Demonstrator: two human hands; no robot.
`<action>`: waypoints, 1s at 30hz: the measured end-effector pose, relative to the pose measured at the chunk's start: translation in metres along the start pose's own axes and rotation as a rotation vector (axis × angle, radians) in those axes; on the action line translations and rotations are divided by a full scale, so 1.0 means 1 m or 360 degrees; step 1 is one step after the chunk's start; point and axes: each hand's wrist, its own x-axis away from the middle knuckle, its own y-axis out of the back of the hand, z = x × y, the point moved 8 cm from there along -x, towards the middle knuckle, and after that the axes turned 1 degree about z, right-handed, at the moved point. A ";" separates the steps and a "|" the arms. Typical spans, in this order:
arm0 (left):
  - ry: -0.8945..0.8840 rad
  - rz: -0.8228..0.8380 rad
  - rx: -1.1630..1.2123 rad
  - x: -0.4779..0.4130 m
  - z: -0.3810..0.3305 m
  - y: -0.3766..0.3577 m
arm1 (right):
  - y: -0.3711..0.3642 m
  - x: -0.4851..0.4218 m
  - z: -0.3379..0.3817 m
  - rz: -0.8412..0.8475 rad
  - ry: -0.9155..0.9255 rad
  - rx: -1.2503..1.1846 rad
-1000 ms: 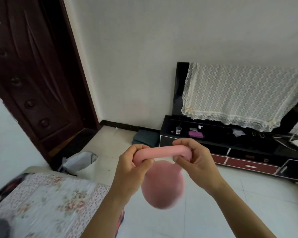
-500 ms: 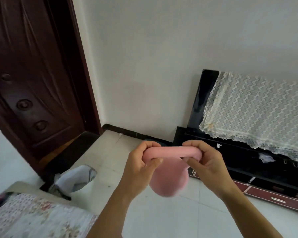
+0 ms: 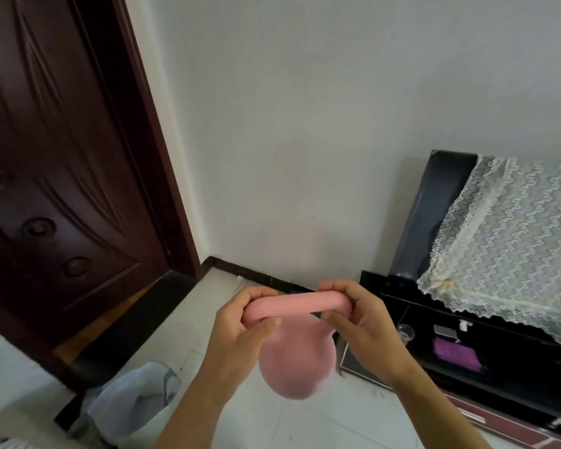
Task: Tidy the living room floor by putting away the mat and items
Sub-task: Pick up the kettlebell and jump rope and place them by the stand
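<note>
A soft pink item hangs in front of me at chest height: a thick pink rim on top with a rounded pink pouch drooping below it. My left hand pinches the rim's left end between thumb and fingers. My right hand grips the rim's right end the same way. The rim is stretched flat between the two hands. No mat is in view.
A dark wooden door fills the left. A bin with a pale plastic liner stands on the white tiled floor below my left arm. A black TV stand at right carries a lace-covered television, a glass and a purple item.
The view has swung left and closer to the wall corner; the flowered cloth dropped out of sight and the bin came nearer. Both hands keep the same hold on the pink item.
</note>
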 end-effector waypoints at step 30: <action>0.0278 0.0137 -0.0251 -0.420 0.177 0.150 | -0.102 -0.423 -0.156 0.0167 -0.0464 0.0299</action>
